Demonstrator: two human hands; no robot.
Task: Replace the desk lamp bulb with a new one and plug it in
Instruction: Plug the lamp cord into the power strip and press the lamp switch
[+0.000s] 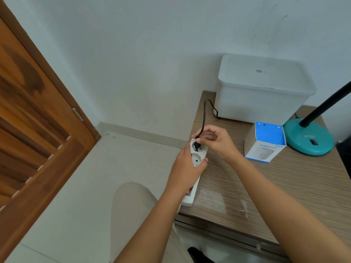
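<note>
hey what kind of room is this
Probably a room in a home, perhaps a bedroom or study: a wooden door, a small wood-grain desk in the corner, and a teal desk lamp on it.

The lamp [311, 136] runs off the frame at three o'clock: only its teal base and the lower black neck show, so head and bulb are out of sight. The left hand [187, 168] covers the middle of the power strip [197, 160], hiding how many sockets it has. The fingers [209, 136] of the right hand [218, 141] wrap the plug [198, 144], so I cannot tell how far its pins sit in the socket. The cord [204, 114] slips behind the white bin [264, 92] at twelve o'clock. The mark on the bin's lid is too blurred to read. A dark shape [344, 158] at the three o'clock edge is cut off.
</note>
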